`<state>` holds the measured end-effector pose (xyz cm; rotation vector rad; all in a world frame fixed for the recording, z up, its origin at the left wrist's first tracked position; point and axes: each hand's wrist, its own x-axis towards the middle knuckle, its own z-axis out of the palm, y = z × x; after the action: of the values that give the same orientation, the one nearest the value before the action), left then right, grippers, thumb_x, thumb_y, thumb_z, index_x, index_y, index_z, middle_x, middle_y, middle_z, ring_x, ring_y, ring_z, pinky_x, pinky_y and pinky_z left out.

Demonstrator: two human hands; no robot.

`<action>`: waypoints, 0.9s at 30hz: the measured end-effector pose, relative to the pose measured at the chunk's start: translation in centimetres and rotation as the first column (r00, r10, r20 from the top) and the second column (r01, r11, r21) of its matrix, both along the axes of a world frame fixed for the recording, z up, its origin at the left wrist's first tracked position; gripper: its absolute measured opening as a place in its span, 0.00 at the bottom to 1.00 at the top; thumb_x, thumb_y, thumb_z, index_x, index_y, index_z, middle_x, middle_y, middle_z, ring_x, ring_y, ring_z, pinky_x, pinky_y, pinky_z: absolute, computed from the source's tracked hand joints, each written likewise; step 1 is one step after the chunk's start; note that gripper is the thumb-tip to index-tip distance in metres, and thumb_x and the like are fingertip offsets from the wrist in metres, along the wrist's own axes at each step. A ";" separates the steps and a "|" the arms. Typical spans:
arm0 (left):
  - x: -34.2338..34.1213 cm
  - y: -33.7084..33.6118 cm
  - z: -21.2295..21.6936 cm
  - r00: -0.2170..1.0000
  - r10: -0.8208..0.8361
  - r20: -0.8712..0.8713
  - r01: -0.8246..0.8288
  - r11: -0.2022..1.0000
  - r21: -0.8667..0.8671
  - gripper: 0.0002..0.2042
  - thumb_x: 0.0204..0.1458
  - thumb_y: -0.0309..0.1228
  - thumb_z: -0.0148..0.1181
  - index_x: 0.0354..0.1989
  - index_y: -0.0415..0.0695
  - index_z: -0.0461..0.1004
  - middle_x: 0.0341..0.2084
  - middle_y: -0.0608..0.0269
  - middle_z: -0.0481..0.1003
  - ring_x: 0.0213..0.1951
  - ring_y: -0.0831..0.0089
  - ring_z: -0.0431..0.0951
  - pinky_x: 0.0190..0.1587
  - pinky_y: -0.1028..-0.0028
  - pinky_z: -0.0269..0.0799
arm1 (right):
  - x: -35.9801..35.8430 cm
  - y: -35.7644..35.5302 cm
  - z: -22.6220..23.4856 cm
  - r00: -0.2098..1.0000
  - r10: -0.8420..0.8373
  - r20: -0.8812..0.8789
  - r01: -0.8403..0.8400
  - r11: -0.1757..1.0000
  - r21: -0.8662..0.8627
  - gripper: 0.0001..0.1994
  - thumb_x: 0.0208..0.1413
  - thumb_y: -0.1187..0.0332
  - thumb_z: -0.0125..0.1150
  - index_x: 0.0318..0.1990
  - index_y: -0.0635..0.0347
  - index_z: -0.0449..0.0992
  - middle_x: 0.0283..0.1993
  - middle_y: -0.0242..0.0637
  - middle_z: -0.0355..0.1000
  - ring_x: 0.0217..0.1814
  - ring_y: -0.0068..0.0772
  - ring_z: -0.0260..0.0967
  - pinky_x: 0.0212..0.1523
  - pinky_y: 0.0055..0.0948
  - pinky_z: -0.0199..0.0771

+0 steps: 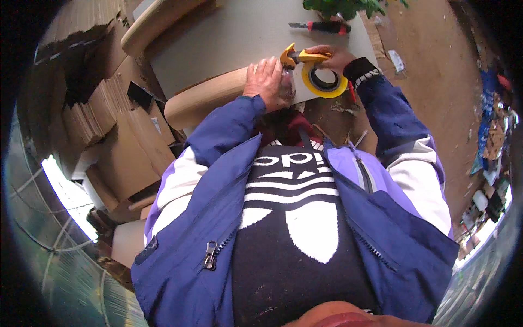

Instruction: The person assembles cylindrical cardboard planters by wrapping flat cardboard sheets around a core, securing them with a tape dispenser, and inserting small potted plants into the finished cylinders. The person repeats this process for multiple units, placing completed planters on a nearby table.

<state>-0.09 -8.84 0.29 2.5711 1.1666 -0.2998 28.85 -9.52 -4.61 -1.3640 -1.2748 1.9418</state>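
My left hand (265, 82) lies over the right end of a long tan roll (210, 97), its fingers bent across the top. Just past those fingers, the roll's end looks shiny, as if covered in clear film or tape. My right hand (336, 58) is closed round the handle of a yellow tape dispenser (289, 55), close to the left fingertips. A roll of tape with a yellow rim (308, 85) sits on the dispenser, below the right hand. My left thumb is hidden.
The pale table (229, 41) bears a second tan roll (158, 24) at the far left. A utility knife (327, 27) with a black-and-red handle lies beyond the dispenser, near green leaves (343, 6). Stacked cardboard (125, 147) stands left; scattered litter (487, 141) lies far right.
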 end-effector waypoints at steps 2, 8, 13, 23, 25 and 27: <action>1.3 1.3 0.0 0.998 -0.007 0.064 0.010 0.999 -0.050 0.53 0.30 0.61 0.71 0.64 0.40 0.62 0.63 0.52 0.64 0.67 0.58 0.61 0.69 0.55 0.51 | -0.9 -2.6 -2.4 0.984 -0.174 -0.038 0.170 0.981 -0.091 0.29 0.54 0.80 0.62 0.65 0.58 0.68 0.61 0.33 0.71 0.60 0.26 0.68 0.62 0.26 0.69; 1.6 4.5 -0.2 0.989 -0.133 0.062 0.139 0.986 -0.095 0.51 0.27 0.63 0.75 0.61 0.46 0.66 0.59 0.53 0.69 0.61 0.57 0.69 0.63 0.61 0.64 | -6.7 -16.6 -2.0 0.816 -0.533 -0.227 0.501 0.846 -0.183 0.30 0.54 0.77 0.62 0.67 0.61 0.66 0.64 0.35 0.67 0.64 0.29 0.66 0.67 0.30 0.63; 2.4 5.9 -0.3 0.994 -0.105 -0.020 0.099 0.973 -0.207 0.52 0.26 0.64 0.76 0.62 0.48 0.67 0.59 0.57 0.71 0.60 0.59 0.71 0.61 0.63 0.69 | -11.1 -27.2 2.6 0.807 -0.584 -0.082 0.550 0.796 -0.252 0.32 0.52 0.74 0.68 0.67 0.61 0.66 0.66 0.39 0.68 0.66 0.30 0.65 0.68 0.30 0.62; 2.1 7.2 -0.4 0.997 -0.024 0.078 0.049 0.942 -0.333 0.47 0.29 0.62 0.75 0.59 0.47 0.71 0.57 0.54 0.72 0.59 0.58 0.72 0.61 0.63 0.68 | -17.0 -9.8 -4.9 0.995 -0.095 0.030 0.099 0.912 -0.398 0.28 0.43 0.56 0.73 0.49 0.68 0.79 0.41 0.48 0.81 0.38 0.44 0.79 0.41 0.46 0.78; 2.6 9.0 -0.1 0.994 0.023 0.109 0.019 0.932 -0.363 0.47 0.31 0.62 0.74 0.59 0.46 0.71 0.57 0.53 0.72 0.59 0.58 0.72 0.61 0.63 0.68 | -22.9 -8.5 -3.9 0.878 0.404 0.258 -0.387 0.915 -0.114 0.27 0.43 0.53 0.70 0.45 0.68 0.81 0.41 0.52 0.80 0.39 0.50 0.78 0.44 0.47 0.77; 3.0 9.7 0.2 0.979 0.122 0.164 -0.066 0.947 -0.314 0.47 0.33 0.61 0.74 0.61 0.45 0.70 0.57 0.51 0.73 0.59 0.58 0.73 0.61 0.64 0.68 | -24.4 -10.8 -2.4 0.963 0.262 0.060 -0.267 0.961 0.076 0.27 0.42 0.53 0.69 0.47 0.64 0.81 0.41 0.53 0.80 0.42 0.52 0.77 0.46 0.45 0.76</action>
<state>2.93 0.87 0.49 2.2141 1.0778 -0.2009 4.47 -20.37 -6.99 -1.2610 -1.6153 2.0104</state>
